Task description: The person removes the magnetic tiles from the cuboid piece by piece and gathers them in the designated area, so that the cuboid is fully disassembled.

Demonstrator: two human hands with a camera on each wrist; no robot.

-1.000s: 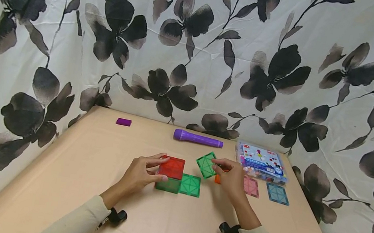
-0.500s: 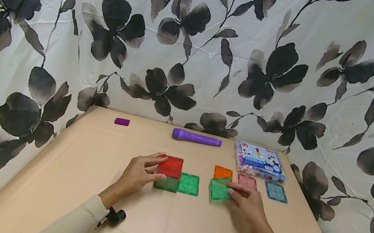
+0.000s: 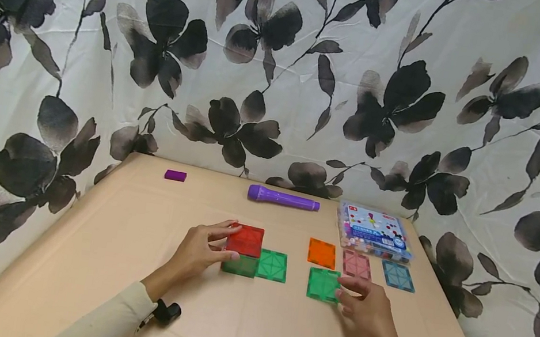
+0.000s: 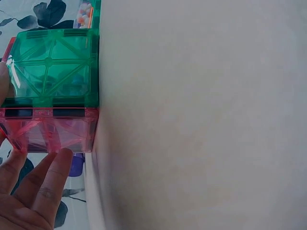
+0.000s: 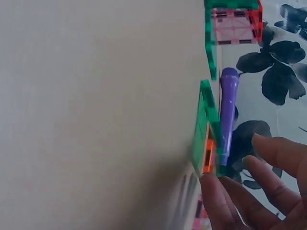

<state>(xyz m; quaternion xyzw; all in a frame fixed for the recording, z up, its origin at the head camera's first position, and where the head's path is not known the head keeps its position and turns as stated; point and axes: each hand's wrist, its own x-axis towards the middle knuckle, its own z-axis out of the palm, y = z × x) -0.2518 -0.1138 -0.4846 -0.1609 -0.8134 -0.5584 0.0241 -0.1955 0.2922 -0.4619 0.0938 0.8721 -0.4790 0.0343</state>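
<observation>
In the head view my left hand (image 3: 197, 248) grips the left side of a small box of see-through magnetic tiles, with the thumb near its front. The box has a red top tile (image 3: 245, 239) and a green front tile (image 3: 240, 265); a pink side tile (image 4: 53, 132) shows in the left wrist view. A flat green tile (image 3: 273, 266) lies against the box's right side. Farther right, my right hand (image 3: 368, 308) pinches the right edge of another green tile (image 3: 323, 285), low over the table. That tile looks tilted in the right wrist view.
Behind the right-hand tile lie an orange tile (image 3: 322, 253), a pink tile (image 3: 357, 265) and a blue tile (image 3: 398, 276). A clear plastic case (image 3: 375, 232), a purple microphone-shaped thing (image 3: 283, 197) and a small purple block (image 3: 175, 175) are along the table's back, before a flowered cloth.
My right hand has carried the green tile right and toward me, away from the box, lowering it in front of the orange tile. My left hand stays on the box.
</observation>
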